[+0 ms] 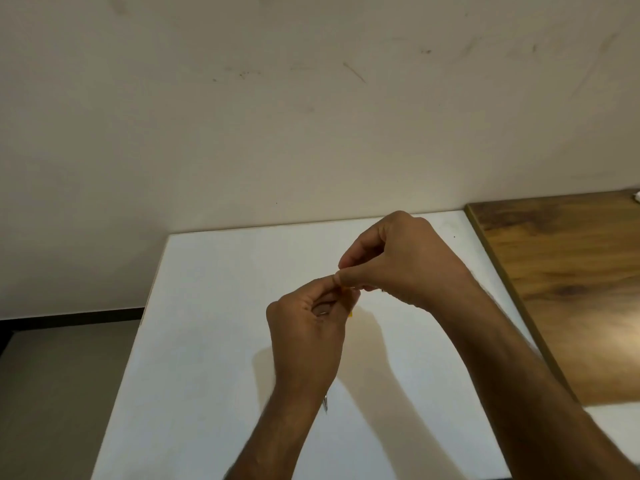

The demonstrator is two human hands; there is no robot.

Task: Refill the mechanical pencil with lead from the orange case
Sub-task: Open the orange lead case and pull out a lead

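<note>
My left hand (308,330) is closed above the white table (207,341). It grips the orange case (350,313), of which only small orange slivers show past the fingers. A thin metallic pencil (325,405) runs through the same fist, and its tip pokes out below the wrist. My right hand (405,261) comes from the right, with thumb and forefinger pinched together at the top end of the case, touching my left fingertips. Whatever lies between those fingertips is hidden, and I see no lead.
The white table ends at a cream wall at the back and drops off on the left to a grey floor (52,393). A brown wooden surface (568,289) adjoins it on the right.
</note>
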